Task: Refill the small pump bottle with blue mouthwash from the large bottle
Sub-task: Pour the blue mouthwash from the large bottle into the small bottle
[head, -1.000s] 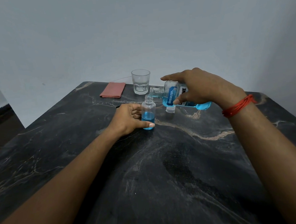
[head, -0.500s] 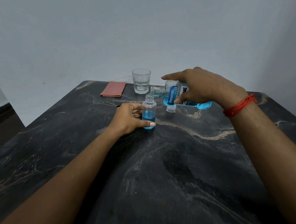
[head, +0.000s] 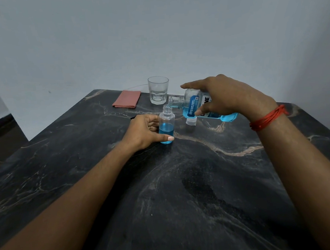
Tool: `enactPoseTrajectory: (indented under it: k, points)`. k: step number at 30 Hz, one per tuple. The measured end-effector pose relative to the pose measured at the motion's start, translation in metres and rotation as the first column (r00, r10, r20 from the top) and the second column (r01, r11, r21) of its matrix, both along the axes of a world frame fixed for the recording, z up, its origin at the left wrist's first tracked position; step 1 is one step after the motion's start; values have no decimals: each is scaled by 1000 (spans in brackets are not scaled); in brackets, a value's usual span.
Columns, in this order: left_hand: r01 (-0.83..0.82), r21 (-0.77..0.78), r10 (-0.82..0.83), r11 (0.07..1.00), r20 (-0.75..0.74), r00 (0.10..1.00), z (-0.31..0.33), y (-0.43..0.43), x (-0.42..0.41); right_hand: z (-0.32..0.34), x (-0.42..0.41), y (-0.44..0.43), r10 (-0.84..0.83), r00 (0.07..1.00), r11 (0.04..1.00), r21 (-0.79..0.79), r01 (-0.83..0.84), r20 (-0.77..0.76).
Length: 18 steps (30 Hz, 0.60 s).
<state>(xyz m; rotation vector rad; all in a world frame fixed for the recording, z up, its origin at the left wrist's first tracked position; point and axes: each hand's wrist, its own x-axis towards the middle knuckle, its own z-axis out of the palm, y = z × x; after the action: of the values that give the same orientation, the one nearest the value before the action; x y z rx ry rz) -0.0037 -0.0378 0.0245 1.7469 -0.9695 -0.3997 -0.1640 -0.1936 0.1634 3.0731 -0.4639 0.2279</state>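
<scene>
While your right hand [head: 228, 97] is clasping the tipped large bottle [head: 200, 106], your left hand [head: 143, 132], wrapped around the half-full small bottle [head: 166, 127], should be pinning it to the counter [head: 183, 182] as you are pouring slowly.

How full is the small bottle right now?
About half full: blue liquid in the small bottle reaches roughly mid-body, clear above. Its neck is uncapped, under the mouth of the tipped large bottle.
</scene>
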Motion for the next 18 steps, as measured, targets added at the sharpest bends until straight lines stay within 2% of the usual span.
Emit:
enactPoseTrajectory:
  k: [18]
  points:
    - [-4, 4, 4, 1000, -10, 1000, 1, 1, -2, -1, 1, 0, -6, 1000, 1000, -24, 6, -3]
